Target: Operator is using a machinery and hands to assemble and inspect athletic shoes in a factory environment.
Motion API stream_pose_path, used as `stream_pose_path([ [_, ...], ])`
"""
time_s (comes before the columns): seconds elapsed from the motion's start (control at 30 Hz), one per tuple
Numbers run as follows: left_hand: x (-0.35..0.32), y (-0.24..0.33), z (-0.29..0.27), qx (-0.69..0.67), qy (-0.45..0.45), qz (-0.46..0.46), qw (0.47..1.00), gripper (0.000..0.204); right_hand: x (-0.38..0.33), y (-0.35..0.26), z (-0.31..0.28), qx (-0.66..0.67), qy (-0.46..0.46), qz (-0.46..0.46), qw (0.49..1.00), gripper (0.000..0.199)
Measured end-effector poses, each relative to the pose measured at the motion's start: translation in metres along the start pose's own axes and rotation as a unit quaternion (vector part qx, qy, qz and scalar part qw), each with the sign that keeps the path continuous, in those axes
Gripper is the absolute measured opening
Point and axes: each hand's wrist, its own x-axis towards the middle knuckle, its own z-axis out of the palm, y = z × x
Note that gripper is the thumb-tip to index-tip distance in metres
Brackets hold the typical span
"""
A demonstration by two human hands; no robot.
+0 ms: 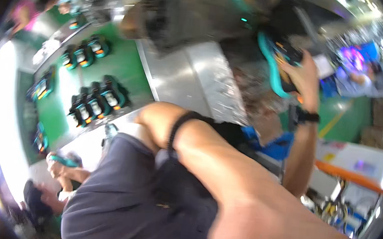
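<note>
At the upper right, my right hand is closed around a black shoe with a teal sole and orange touches. A black watch band sits at that wrist. My left arm bends at the elbow below a dark grey sleeve and wears a black band. Its forearm crosses the middle and grows large and blurred toward the lower right. There my left hand seems to be very near the camera, with its fingers out of sight. I cannot tell whether it holds anything.
Several teal-soled shoes stand in rows on a green surface at the left. A metal tabletop adjoins it. One co-worker holds a teal shoe at lower left. An orange-edged bench is at the right.
</note>
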Motion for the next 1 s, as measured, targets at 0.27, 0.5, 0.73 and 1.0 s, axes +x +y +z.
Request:
stream_pose_path([
  [0.27, 0.008, -0.096, 0.008, -0.056, 0.009, 0.0, 0.998, 0.101, 0.006, -0.005, 0.024, -0.055, 0.088, -0.01, 0.995, 0.058],
  [0.5, 0.049, -0.181, 0.039, -0.073, -0.091, -0.069, 0.991, 0.101, -0.063, 0.024, 0.022, 0.14, 0.27, -0.098, 0.947, 0.059],
  [0.73, -0.02, -0.286, 0.078, 0.239, 0.234, -0.243, 0.91, 0.087, -0.234, 0.081, -0.057, 0.369, 0.345, 0.088, 0.859, 0.053],
  [1.0, 0.001, -0.444, 0.257, -0.01, 0.065, -0.522, 0.85, 0.057, -0.46, 0.146, -0.122, 0.338, 0.451, 0.198, 0.802, 0.054],
])
